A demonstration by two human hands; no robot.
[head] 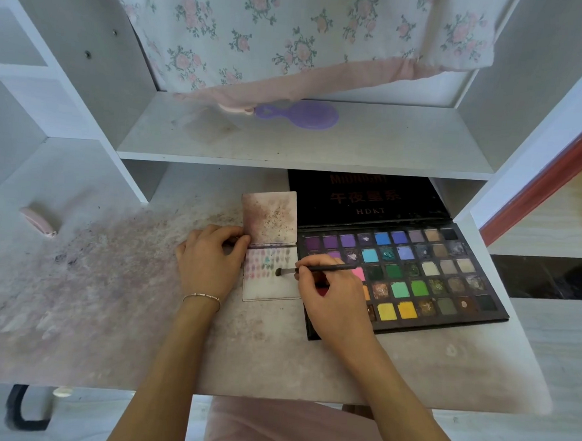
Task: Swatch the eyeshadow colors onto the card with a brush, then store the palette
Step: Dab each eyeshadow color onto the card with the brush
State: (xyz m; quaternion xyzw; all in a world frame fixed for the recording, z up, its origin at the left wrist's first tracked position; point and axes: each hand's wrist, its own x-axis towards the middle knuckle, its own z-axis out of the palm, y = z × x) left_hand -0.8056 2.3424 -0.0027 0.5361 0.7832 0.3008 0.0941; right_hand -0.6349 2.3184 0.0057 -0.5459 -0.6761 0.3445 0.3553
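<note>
A stained white desk [113, 311] carries the swatch card [272, 287] at centre, the open eyeshadow palette [425, 279] at three o'clock and a pink object [39, 221] at nine. On the shelf [355, 149] at twelve lies a purple hand mirror [303, 114].

card [272, 277] on desk [115, 277] left of open palette [415, 279], brush [314, 268] tip on card, hand mirror [303, 114] on shelf [321, 147] behind
</note>
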